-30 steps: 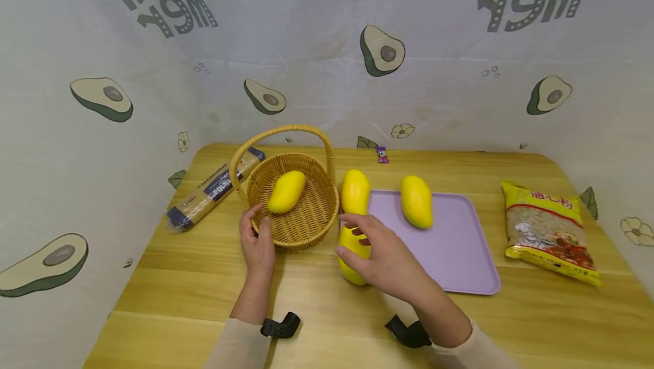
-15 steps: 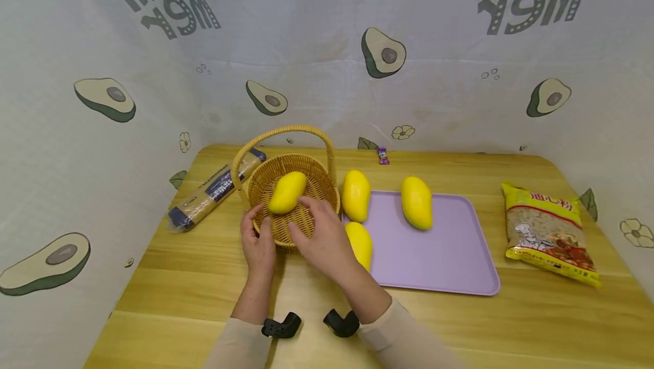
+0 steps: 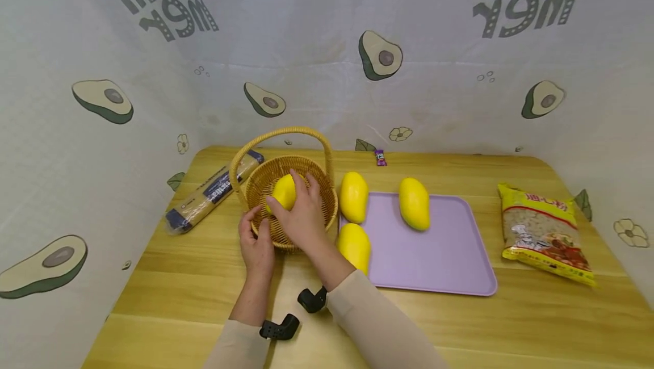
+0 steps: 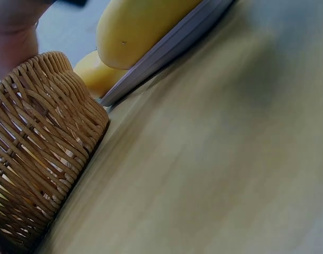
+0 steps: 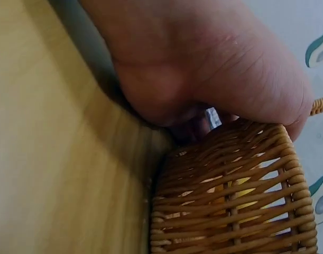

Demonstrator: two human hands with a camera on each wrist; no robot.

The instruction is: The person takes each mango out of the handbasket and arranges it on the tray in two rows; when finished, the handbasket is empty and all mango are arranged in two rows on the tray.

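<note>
In the head view a wicker basket point(image 3: 301, 242) with a tall handle stands left of centre. One yellow mango point(image 3: 283, 190) lies inside it. My right hand point(image 3: 304, 218) reaches over the near rim and grips this mango, thumb on its left and fingers over its right. At the basket's near left side, my left hand point(image 3: 257, 247) holds the rim; the right wrist view shows this hand point(image 5: 203, 63) against the woven wall. Right of the basket are a mango point(image 3: 353, 196) farther back and a mango point(image 3: 354, 247) nearer, by the tray's left edge.
Another mango point(image 3: 414, 203) sits on the lilac tray point(image 3: 434, 261). A yellow bag of pasta point(image 3: 546, 233) lies at the far right. Behind the basket's left side is a pack of spaghetti point(image 3: 212, 190). A small purple candy point(image 3: 380, 158) lies near the table's back edge.
My right hand has moved left from above the mangoes by the tray into the basket and now holds the mango there. My left hand has stayed at the basket.
</note>
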